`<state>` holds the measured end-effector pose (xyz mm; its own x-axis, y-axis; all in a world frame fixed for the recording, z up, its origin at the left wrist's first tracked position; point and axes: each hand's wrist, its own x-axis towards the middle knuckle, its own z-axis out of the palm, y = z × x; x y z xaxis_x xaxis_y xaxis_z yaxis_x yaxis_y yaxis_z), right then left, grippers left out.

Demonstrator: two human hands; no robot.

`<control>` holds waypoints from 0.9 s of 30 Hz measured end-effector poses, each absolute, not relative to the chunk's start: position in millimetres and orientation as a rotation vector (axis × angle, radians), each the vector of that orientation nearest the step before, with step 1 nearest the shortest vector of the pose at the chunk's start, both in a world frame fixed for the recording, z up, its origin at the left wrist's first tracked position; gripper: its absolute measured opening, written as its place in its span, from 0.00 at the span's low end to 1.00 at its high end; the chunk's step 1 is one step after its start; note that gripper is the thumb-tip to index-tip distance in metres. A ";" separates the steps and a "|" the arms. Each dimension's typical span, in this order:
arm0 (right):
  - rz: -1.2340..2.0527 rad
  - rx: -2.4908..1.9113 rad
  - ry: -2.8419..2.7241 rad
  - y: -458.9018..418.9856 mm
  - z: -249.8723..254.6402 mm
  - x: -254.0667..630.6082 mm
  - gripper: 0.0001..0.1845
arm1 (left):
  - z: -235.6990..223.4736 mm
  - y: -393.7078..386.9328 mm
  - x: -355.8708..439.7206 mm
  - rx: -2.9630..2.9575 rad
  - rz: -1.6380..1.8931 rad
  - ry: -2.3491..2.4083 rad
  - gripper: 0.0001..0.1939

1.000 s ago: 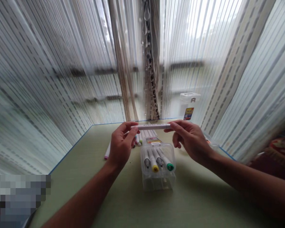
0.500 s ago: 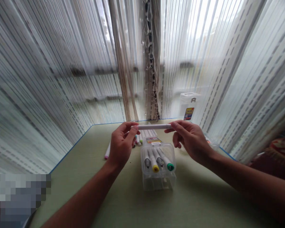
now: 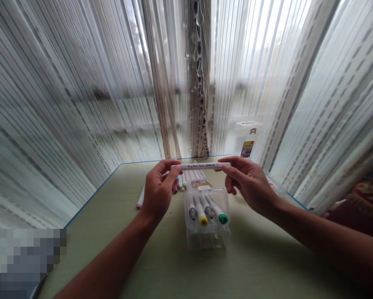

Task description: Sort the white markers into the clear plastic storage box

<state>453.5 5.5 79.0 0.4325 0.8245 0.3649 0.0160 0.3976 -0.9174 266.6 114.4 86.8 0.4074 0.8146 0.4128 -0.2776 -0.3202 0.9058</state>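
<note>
A white marker pen (image 3: 201,166) is held level above the table between both hands, its printed lettering facing me. My left hand (image 3: 161,185) pinches its left end between thumb and fingers. At the other end, my right hand (image 3: 247,178) grips it the same way, with the lower fingers curled. Below the pen stands a clear plastic case (image 3: 191,238), where several markers lie slanting, among them a yellow-ended marker (image 3: 203,219) and a green-ended marker (image 3: 222,216). Behind the case, a row of white markers (image 3: 192,175) lies on the table, partly hidden by the held pen and my left hand.
A pink-tipped marker (image 3: 139,203) lies left of my left wrist. At the back right stands a clear lidded box (image 3: 244,137) with a label; other clear plastic (image 3: 278,187) lies behind my right wrist. String curtains (image 3: 80,83) hang beyond the table (image 3: 105,232).
The marker has been rolled in my fingers, so its printed text now faces me where the barrel was blank before. My right fingers have shifted slightly; the case and other markers stay put.
</note>
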 end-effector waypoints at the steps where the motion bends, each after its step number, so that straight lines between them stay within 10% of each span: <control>1: 0.636 -1.042 -0.999 5.4 79.0 453.2 0.15 | 86.7 114.5 266.7 1.516 1.193 0.500 0.11; 27: 0.612 -1.030 -1.017 6.7 78.6 454.7 0.13 | 84.5 116.2 265.3 1.540 1.111 0.478 0.09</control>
